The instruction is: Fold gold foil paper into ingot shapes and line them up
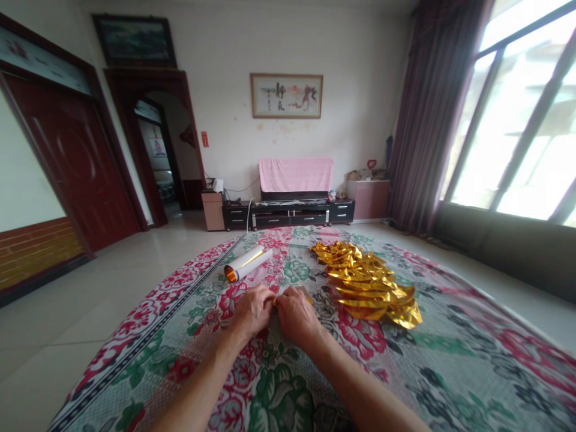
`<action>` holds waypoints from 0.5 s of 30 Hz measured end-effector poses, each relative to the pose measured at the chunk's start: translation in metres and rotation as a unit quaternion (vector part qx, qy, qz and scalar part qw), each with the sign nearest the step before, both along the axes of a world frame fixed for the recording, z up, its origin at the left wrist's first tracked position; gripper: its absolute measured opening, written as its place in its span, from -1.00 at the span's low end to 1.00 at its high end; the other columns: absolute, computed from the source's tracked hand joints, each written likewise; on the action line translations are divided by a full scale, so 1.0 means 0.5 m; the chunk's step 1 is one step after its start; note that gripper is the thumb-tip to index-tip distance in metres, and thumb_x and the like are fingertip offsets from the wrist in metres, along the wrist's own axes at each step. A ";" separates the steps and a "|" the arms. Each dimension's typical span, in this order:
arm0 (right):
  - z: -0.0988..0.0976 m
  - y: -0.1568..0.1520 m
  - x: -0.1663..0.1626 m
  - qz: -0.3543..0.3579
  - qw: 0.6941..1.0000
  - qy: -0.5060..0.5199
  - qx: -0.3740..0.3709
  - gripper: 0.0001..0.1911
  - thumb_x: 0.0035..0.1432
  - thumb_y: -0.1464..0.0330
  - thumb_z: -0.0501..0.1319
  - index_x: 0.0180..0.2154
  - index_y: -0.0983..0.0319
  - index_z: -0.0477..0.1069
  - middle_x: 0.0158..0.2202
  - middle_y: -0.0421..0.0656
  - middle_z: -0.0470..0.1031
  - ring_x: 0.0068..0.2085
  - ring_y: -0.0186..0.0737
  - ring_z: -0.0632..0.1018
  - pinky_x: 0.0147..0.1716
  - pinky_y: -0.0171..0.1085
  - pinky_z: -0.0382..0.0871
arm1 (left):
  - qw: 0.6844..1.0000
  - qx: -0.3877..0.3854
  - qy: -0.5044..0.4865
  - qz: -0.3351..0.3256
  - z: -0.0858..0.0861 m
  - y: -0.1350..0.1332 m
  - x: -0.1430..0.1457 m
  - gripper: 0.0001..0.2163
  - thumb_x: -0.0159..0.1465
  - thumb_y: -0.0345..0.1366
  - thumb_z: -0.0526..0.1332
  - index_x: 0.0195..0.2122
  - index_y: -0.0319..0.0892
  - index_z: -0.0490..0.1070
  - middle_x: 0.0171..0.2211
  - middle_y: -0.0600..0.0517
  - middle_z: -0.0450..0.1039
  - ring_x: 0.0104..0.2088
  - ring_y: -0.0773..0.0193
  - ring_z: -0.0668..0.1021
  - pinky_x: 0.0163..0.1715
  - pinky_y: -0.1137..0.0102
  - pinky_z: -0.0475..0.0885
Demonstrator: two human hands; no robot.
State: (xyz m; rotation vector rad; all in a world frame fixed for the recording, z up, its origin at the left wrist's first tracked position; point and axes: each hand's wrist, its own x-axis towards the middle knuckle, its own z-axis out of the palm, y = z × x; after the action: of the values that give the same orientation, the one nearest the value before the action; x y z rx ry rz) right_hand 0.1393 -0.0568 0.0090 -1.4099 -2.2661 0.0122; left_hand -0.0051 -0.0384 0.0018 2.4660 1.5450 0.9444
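Side by side over the floral tablecloth, my left hand (254,309) and my right hand (297,317) are both closed, fingertips almost meeting. Pinched between them is a small piece of gold foil paper (275,302), mostly covered by my fingers. A bit of it also shows past the right hand's knuckles. Beyond my left hand lies a loose roll of foil paper (247,264), white outside and gold inside. To the right of my hands, a heap of folded gold foil pieces (375,282) stretches diagonally, the pieces overlapping one another.
The round table wears a red, green and black floral tablecloth (279,396). Past its far edge stands a low black TV cabinet (290,217), with a pink cloth (296,174) draped above it. A red door (72,156) is at left, a curtained window (522,120) at right.
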 end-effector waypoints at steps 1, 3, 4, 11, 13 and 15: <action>0.001 -0.002 -0.004 -0.016 1.000 0.002 -0.002 -0.71 0.13 0.42 -0.01 -0.35 0.26 0.49 -0.32 -0.04 0.45 -0.28 -0.22 0.42 -0.30 -0.32 0.22 | 1.000 -0.002 -0.006 0.003 0.000 0.000 0.000 -0.78 0.10 -0.50 0.07 -0.29 -0.19 0.45 -0.33 0.01 0.46 -0.32 0.30 0.48 -0.25 0.40 0.37; 0.004 -0.002 -0.008 -0.028 1.000 0.013 -0.007 -0.73 0.12 0.41 0.00 -0.34 0.27 0.48 -0.31 -0.04 0.46 -0.28 -0.22 0.44 -0.32 -0.34 0.22 | 1.000 -0.002 -0.013 0.002 -0.001 0.001 -0.001 -0.76 0.09 -0.49 0.09 -0.23 -0.19 0.44 -0.31 0.00 0.46 -0.31 0.29 0.48 -0.25 0.40 0.37; 0.006 -0.001 -0.007 -0.023 0.999 0.020 -0.009 -0.74 0.11 0.41 0.02 -0.34 0.27 0.48 -0.32 -0.05 0.47 -0.29 -0.23 0.45 -0.33 -0.35 0.22 | 1.000 -0.001 -0.012 -0.003 -0.003 0.002 -0.001 -0.78 0.10 -0.48 0.10 -0.26 -0.19 0.45 -0.31 0.00 0.45 -0.31 0.29 0.48 -0.25 0.40 0.37; 0.036 0.036 0.053 -0.092 0.988 0.116 0.045 -0.71 0.02 0.49 0.02 -0.31 0.21 0.49 -0.31 -0.12 0.51 -0.28 -0.28 0.49 -0.27 -0.39 0.22 | 0.999 0.031 0.002 -0.020 -0.017 0.007 -0.002 -0.83 0.12 -0.47 0.08 -0.42 -0.19 0.47 -0.34 0.01 0.43 -0.31 0.32 0.47 -0.23 0.42 0.37; 0.036 0.045 0.073 -0.142 0.983 0.116 0.027 -0.70 0.01 0.48 0.02 -0.28 0.22 0.49 -0.29 -0.09 0.51 -0.28 -0.25 0.50 -0.27 -0.38 0.23 | 0.999 0.038 0.008 -0.032 -0.018 0.007 -0.003 -0.82 0.13 -0.46 0.08 -0.42 -0.19 0.48 -0.34 0.00 0.43 -0.30 0.31 0.47 -0.22 0.41 0.37; 0.032 0.049 0.086 -0.159 0.982 0.103 0.003 -0.71 0.02 0.45 0.03 -0.29 0.23 0.50 -0.30 -0.08 0.52 -0.28 -0.22 0.51 -0.29 -0.37 0.24 | 0.998 0.043 0.014 -0.040 -0.017 0.007 -0.003 -0.81 0.14 -0.46 0.08 -0.42 -0.18 0.49 -0.35 0.00 0.42 -0.30 0.31 0.47 -0.21 0.42 0.37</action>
State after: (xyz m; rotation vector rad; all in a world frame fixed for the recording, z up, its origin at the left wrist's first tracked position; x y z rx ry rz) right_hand 0.1821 -0.0323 0.0249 -1.6698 -1.8547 0.0451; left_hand -0.0068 -0.0348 -0.0067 2.5894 1.4312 0.9862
